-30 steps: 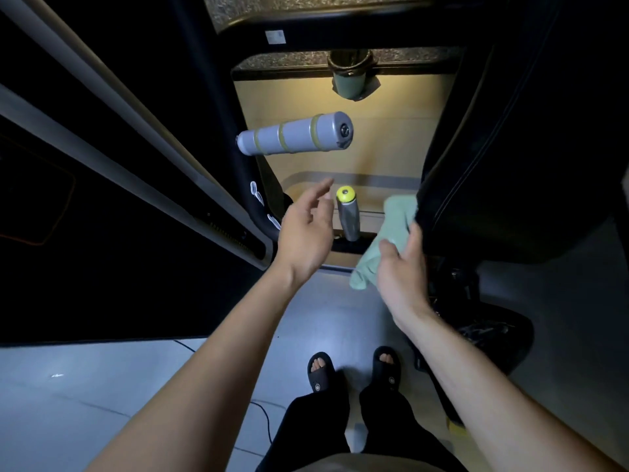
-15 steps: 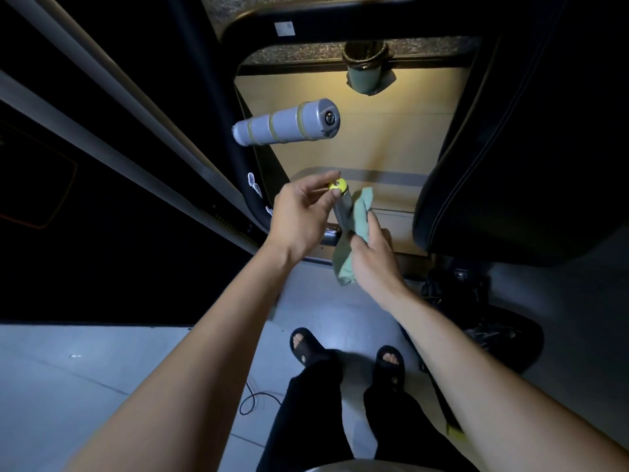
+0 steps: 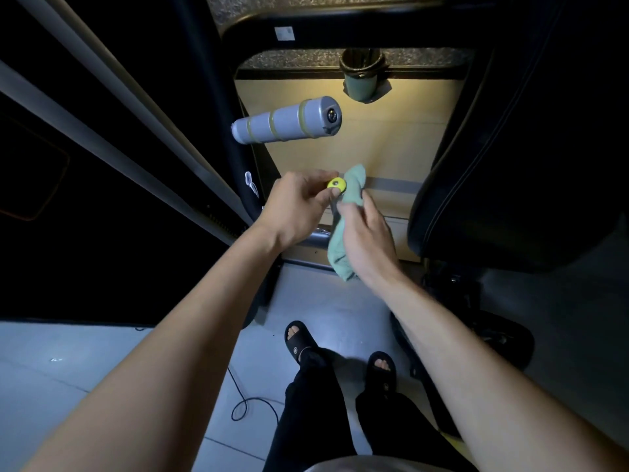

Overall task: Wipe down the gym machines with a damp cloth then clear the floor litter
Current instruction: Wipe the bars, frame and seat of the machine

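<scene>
I note my left hand pinching the yellow-capped lever; my right hand grips the green cloth, wrapped against that lever. White sticker on the machine frame: unreadable.

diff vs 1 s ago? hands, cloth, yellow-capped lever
The left hand went from open beside the yellow-capped lever to gripping its top. The right hand carried the green cloth left, off the black seat pad, and wrapped it around the lever. The grey roller handle and sandalled feet stayed put.
</scene>
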